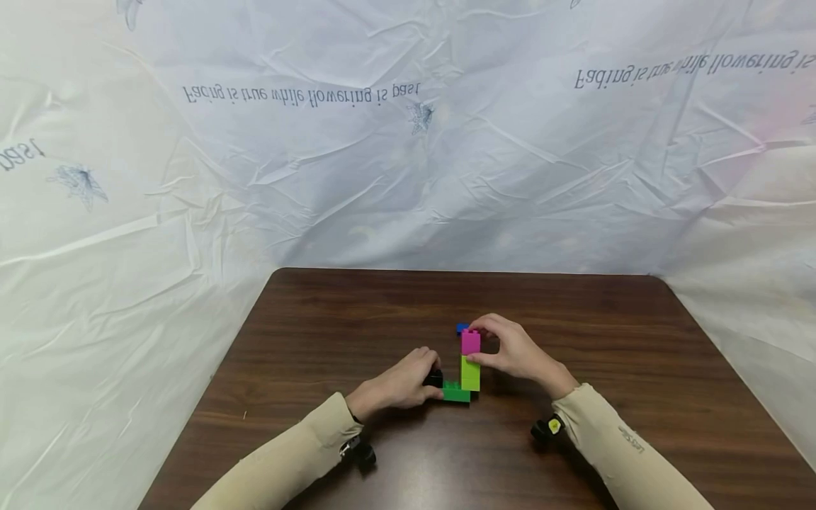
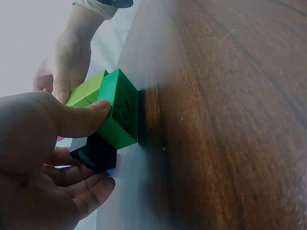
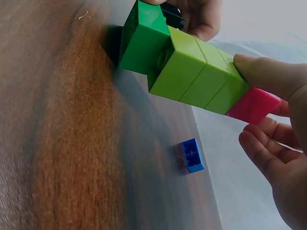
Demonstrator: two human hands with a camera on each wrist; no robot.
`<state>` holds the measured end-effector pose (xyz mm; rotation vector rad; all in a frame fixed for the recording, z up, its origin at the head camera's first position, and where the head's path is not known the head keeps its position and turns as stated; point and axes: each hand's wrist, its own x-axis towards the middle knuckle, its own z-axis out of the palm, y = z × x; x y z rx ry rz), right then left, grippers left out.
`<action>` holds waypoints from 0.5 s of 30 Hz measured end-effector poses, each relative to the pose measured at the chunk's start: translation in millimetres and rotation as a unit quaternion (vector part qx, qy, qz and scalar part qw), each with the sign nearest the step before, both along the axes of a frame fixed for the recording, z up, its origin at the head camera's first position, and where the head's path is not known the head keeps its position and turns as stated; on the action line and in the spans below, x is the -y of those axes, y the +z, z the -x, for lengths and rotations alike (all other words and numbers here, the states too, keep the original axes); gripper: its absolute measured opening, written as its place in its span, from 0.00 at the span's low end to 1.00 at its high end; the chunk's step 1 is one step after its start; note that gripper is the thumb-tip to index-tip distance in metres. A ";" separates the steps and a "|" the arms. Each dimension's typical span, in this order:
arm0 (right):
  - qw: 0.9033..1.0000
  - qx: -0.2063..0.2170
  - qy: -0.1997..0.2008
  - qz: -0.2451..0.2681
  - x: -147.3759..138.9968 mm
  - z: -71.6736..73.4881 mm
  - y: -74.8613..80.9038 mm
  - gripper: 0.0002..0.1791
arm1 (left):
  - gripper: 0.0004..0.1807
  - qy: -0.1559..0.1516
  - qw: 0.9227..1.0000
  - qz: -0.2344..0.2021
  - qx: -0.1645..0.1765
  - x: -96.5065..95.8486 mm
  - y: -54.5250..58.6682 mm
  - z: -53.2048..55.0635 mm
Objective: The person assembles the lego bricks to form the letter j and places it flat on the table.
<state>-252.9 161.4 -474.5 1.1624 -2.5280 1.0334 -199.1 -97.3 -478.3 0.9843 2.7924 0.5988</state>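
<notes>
A stack of lime-green bricks (image 1: 470, 374) with a pink brick (image 1: 470, 342) on top stands joined to one end of a green brick (image 1: 456, 394). The green brick's hollow underside (image 2: 126, 106) shows in the left wrist view, raised off the table. Against its other end is a black brick (image 2: 97, 152). My left hand (image 1: 401, 380) holds this end, its thumb pressing the green brick and its fingers around the black one. My right hand (image 1: 513, 348) grips the stack's upper part, thumb on the lime-green side and fingertips by the pink brick.
A loose blue brick (image 3: 193, 155) lies on the dark wooden table (image 1: 357, 304), beyond the stack. Printed white sheeting (image 1: 408, 177) hangs behind and beside the table. Wrist cameras are strapped to both sleeves.
</notes>
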 end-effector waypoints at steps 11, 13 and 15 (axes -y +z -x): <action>1.000 0.003 -0.005 -0.008 2.3 -2.3 -0.3 0.25 | 0.21 0.002 1.000 0.012 -0.004 -0.3 0.7 -3.5; 1.000 0.006 -0.002 -0.009 2.1 -2.1 -0.8 0.25 | 0.20 0.002 1.000 0.010 -0.003 -0.1 1.5 -4.4; 1.000 0.010 -0.002 -0.012 1.9 -1.9 -1.5 0.25 | 0.20 0.002 1.000 0.009 -0.002 0.4 2.0 -5.4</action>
